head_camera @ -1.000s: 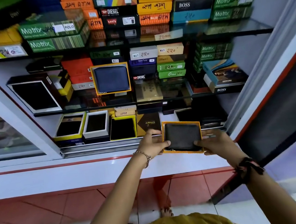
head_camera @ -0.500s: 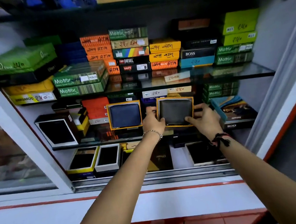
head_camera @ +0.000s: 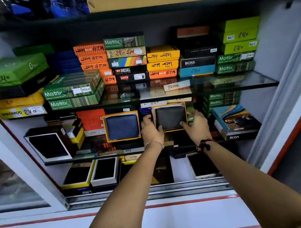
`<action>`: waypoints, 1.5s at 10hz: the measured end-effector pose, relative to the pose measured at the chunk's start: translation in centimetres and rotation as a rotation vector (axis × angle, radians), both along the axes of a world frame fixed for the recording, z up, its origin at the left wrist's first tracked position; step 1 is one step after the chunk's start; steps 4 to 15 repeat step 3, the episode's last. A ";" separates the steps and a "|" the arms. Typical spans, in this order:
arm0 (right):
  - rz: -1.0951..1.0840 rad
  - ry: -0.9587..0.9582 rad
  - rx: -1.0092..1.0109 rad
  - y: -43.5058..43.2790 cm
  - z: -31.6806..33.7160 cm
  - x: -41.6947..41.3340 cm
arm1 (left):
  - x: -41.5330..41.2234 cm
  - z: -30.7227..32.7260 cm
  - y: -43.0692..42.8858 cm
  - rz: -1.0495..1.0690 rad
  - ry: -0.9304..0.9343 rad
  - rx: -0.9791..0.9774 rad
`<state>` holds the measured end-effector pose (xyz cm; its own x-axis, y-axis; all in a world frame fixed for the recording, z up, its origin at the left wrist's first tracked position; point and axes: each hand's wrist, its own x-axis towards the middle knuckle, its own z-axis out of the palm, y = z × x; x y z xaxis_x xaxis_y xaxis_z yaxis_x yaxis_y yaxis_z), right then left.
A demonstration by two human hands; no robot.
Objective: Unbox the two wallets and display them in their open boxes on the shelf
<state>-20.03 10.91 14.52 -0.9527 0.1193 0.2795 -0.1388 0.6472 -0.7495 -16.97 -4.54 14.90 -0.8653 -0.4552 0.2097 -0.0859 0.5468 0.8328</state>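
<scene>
A dark blue wallet [head_camera: 122, 126] stands upright in its orange-rimmed open box on the middle glass shelf [head_camera: 94, 155]. Just right of it, a black wallet [head_camera: 170, 118] stands in a second orange-rimmed box [head_camera: 168, 105]. My left hand [head_camera: 151, 131] holds that box at its lower left corner. My right hand [head_camera: 195, 127] grips its lower right corner. The box leans against stacked boxes behind it. Whether its bottom edge rests on the shelf is hidden by my hands.
Stacks of closed wallet boxes [head_camera: 127, 59] fill the upper glass shelf and the back of the middle one. A black open box [head_camera: 48, 144] stands at the left, a BOSS box stack [head_camera: 235, 123] at the right. More open boxes [head_camera: 103, 170] line the bottom shelf.
I lifted the black wallet's box from below the counter edge up to the middle shelf. It now stands a little farther back beside the blue wallet's box, both hands still on it.
</scene>
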 end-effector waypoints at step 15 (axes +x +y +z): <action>0.107 0.547 0.048 1.7 1.1 6.3 | 6.9 -0.4 0.8 -0.085 0.312 -0.560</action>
